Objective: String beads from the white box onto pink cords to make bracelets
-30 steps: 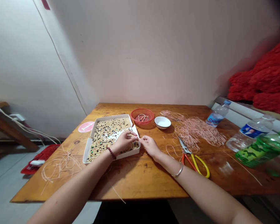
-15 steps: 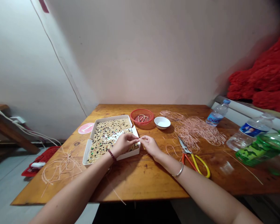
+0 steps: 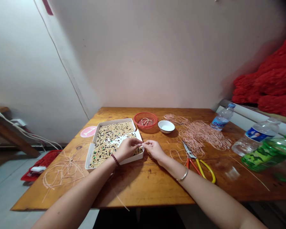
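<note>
One wooden table [image 3: 152, 190] carries, toward its left, a white box [image 3: 134, 158] and, toward its right, a loose heap of pink cord [image 3: 206, 135]. The left hand [image 3: 128, 149] reaches over the box's near right corner; the right hand [image 3: 154, 150] is just beside that corner. On both, the fingers are narrowed to a pinch, tips touching or almost so; whatever sits between them is too small to make out. Scissors with red and yellow handles [image 3: 201, 165] lie near the cord. Beyond the hands, a red mesh basket [image 3: 145, 127] holds a beaded strand [image 3: 143, 122], a white bowl [image 3: 166, 126] just beside it. Smallest, the beads [image 3: 111, 127], mostly cream with black and a few green, lie in the box around a bare white patch
</note>
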{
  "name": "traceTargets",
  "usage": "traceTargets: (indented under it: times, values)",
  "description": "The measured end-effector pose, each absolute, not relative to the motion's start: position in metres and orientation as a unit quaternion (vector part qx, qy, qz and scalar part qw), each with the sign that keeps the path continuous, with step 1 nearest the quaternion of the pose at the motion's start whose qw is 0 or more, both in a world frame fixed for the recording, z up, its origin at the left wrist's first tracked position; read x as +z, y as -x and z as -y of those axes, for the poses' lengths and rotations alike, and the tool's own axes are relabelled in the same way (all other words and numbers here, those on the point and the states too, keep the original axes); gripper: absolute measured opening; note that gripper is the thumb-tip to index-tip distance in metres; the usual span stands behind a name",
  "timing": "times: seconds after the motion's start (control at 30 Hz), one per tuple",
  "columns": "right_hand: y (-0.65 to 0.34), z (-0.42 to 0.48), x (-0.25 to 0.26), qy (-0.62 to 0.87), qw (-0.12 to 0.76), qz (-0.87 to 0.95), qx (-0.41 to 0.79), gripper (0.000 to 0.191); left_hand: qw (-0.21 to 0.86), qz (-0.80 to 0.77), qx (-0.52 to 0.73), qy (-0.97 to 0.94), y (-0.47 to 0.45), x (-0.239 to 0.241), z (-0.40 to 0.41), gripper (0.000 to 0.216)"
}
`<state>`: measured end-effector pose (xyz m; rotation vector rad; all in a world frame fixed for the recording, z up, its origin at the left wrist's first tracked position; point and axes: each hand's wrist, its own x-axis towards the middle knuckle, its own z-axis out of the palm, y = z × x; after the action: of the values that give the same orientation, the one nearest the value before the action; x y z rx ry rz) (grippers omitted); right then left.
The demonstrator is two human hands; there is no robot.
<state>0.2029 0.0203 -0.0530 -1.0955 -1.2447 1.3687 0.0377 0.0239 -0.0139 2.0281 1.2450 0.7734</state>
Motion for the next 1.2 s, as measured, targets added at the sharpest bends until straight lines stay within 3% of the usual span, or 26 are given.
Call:
traceTargets:
  times: [0.23, 0.73, 0.93, 1.2]
  values:
    - [-0.204, -0.022, -0.055, 0.464, 0.474, 0.518, 0.540, 0.025, 0.341, -0.465, 0.314, -0.754, -0.038, -0.012, -0.021, 0.022]
    - [-0.204, -0.018, -0.051, 0.466, 0.462, 0.521, 0.546, 0.018, 0.170, -0.439, 0.279, -0.837, -0.035, -0.008, -0.018, 0.010]
    - [-0.204, -0.018, -0.047, 0.450, 0.439, 0.503, 0.593, 0.012, 0.188, -0.433, 0.275, -0.838, -0.036, -0.006, -0.017, 0.009]
    - [-0.203, -0.017, -0.044, 0.437, 0.416, 0.500, 0.622, 0.017, 0.173, -0.451, 0.276, -0.831, -0.036, -0.007, -0.016, 0.013]
